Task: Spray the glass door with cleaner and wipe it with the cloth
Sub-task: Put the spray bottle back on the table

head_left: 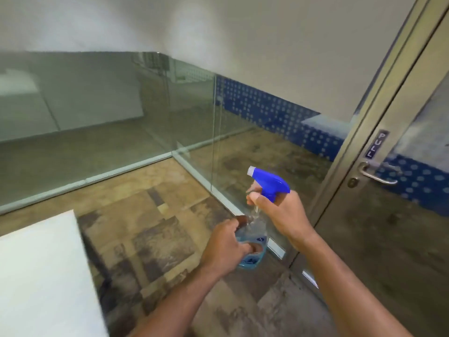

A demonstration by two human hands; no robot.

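Both hands hold the spray bottle (252,242) in front of the body, over a mottled brown floor (155,229). The right hand (281,215) is wrapped around the neck just under the blue trigger head (269,182), whose pale nozzle points up and to the left. The left hand (226,244) is clasped around the clear lower body, where a little blue liquid sits at the bottom — the thumb lies across the front. The bottle tilts slightly, its base towards the person. The glass door (401,239) stands just to the right, in a metal frame with a lever handle (376,175) and a "PULL" label (375,144) above it. The glass looks smeared — though blur makes this uncertain. A white surface (43,271) fills the lower left corner.
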